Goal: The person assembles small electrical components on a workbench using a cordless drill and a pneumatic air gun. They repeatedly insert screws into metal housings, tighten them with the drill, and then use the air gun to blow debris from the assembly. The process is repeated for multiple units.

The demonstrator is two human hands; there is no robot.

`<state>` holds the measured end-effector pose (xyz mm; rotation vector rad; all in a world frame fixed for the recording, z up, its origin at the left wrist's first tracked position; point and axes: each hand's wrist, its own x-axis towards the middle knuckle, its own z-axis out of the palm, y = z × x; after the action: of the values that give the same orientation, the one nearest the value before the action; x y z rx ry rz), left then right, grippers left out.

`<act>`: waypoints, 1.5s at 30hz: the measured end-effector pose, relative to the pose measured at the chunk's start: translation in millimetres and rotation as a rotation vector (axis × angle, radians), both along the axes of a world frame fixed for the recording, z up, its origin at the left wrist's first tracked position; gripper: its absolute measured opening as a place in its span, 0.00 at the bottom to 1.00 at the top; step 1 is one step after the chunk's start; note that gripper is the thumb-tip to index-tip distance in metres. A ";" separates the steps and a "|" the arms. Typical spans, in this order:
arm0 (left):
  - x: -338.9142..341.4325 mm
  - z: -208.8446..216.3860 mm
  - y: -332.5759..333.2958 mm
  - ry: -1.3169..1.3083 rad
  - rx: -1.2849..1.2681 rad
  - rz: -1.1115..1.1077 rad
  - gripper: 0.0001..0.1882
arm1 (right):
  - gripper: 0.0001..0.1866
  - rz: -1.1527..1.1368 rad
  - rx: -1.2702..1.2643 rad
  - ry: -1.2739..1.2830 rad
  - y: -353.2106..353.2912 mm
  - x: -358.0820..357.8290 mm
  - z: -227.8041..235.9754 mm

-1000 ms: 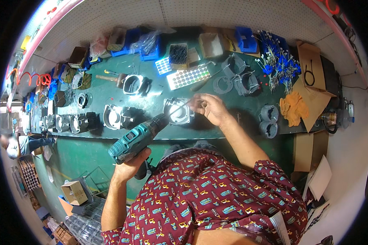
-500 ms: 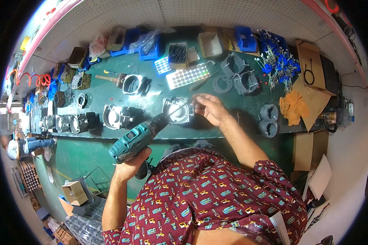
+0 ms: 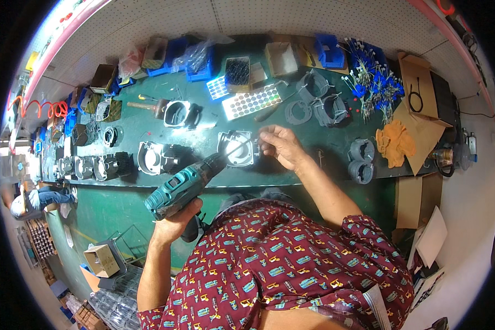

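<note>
My left hand is wrapped round the grip of a teal cordless drill, which tilts up and to the right. Its long thin bit reaches across a round-bored metal housing at the bench's near side. By the bit's tip, my right hand has thumb and fingers pinched together; whatever they hold is too small to make out. Left of the bit sits another metal housing with fins. Farther back lies a similar housing beside a wooden-handled tool.
Finned housings line the bench's left. Grey rings and an orange cloth lie to the right. At the back stand a box of dark screws, blue bins, a sticker sheet and blue-white wire bundles.
Hardly anything differs. Both hands and the drill keep nearly the same pose, and the view shifts very slightly. At the far left, a seated person has moved a little.
</note>
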<state>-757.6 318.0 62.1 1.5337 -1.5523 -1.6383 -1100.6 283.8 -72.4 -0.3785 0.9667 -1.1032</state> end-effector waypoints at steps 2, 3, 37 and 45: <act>2.0 -3.0 0.8 0.011 -0.001 0.011 0.16 | 0.10 -0.024 -0.022 -0.016 0.2 0.5 -7.4; 3.6 -6.2 1.5 0.009 -0.017 0.014 0.16 | 0.10 -0.028 -0.011 -0.022 -0.5 0.1 -9.8; -0.5 25.4 -40.4 -0.299 -0.188 -0.213 0.18 | 0.18 -0.020 -0.340 1.246 -22.4 42.0 -32.0; -9.4 43.6 -49.6 -0.641 -0.168 -0.397 0.17 | 0.14 0.040 -0.340 1.299 -20.5 42.1 -36.0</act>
<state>-767.1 268.4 105.6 1.8493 -2.3890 -1.1912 -1058.6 263.2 -108.4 -1.4910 1.8665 -0.9189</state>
